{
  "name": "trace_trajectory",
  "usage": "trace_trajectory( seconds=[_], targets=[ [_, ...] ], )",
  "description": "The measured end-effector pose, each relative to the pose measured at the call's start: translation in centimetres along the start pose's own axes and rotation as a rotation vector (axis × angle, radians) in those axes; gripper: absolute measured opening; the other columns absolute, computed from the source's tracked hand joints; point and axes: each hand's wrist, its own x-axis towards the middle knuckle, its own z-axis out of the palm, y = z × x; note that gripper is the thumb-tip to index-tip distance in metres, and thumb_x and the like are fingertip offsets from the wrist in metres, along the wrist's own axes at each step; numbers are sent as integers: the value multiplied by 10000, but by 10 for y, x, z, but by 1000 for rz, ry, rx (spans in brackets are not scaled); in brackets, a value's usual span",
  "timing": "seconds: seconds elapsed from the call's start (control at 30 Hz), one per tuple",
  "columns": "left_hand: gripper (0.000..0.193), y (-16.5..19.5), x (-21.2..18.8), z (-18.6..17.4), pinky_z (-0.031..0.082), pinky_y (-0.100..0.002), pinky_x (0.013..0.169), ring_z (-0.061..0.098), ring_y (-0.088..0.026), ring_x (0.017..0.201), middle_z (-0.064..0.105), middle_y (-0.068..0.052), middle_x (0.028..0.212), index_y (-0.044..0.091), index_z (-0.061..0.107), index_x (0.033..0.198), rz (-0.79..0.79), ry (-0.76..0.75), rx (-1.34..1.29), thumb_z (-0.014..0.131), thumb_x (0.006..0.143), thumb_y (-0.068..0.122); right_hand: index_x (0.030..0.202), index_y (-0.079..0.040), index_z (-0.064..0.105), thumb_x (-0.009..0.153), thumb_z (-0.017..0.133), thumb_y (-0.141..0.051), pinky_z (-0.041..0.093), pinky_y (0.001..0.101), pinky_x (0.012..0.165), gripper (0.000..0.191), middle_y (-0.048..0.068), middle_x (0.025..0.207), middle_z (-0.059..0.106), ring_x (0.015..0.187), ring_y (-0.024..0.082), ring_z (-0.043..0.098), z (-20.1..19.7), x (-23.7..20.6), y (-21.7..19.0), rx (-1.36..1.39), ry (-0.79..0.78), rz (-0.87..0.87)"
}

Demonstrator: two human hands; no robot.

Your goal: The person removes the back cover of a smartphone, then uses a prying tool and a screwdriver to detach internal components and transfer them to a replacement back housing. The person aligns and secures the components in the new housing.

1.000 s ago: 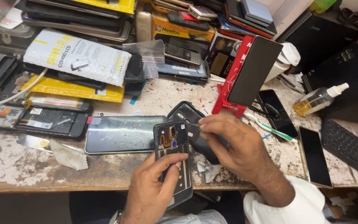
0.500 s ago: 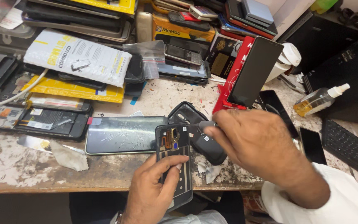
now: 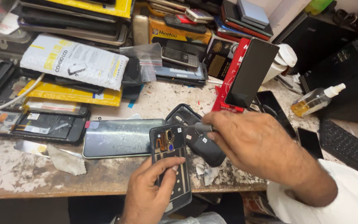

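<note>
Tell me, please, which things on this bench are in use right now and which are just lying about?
In use:
- left hand holding the opened phone frame
- right hand with a slim tool

Lying about:
- cracked glass panel
- spray bottle
- keyboard
- white padded envelope

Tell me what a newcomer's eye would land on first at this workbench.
First, the two hands at the front edge: the left hand grips an opened phone frame, while the right hand brings a slim tool to its top. Beside the frame lies a cracked phone screen on the stained bench. Behind it all rises a heap of phones and boxes.
</note>
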Motion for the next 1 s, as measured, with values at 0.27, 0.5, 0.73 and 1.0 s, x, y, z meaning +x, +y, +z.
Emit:
trace_trajectory(
  seconds=[0.27,0.5,0.73,1.0],
  targets=[
    [222,0,-3,2,582,-286,785,747,-161,904,791,-54,995,100,800,1044,0,6,18,656,881,53,1036,-39,692,947,650,-246,544,382,592,230,73,754,672,670,237,696,4,-3,0,63,25,-84],
    [233,-2,-1,3,581,-285,778,743,-160,891,785,-54,981,111,807,1046,-48,3,29,659,875,58,1078,-39,679,947,699,-175,571,373,717,190,105,910,677,810,238,672,12,3,-1,160,165,-140],
    [237,0,-2,3,584,-267,781,730,-147,918,791,-46,1025,104,802,1059,-22,-12,23,653,883,49,1143,-63,691,974,732,-245,565,352,735,252,93,937,671,834,201,665,22,-1,7,121,52,-109],
    [248,-2,0,2,585,-271,759,770,-138,896,781,-50,1019,102,805,1064,11,-11,12,655,878,36,1214,-25,662,947,675,-151,569,348,772,295,101,1003,675,881,212,674,25,-3,16,218,93,-195]
  ],
)
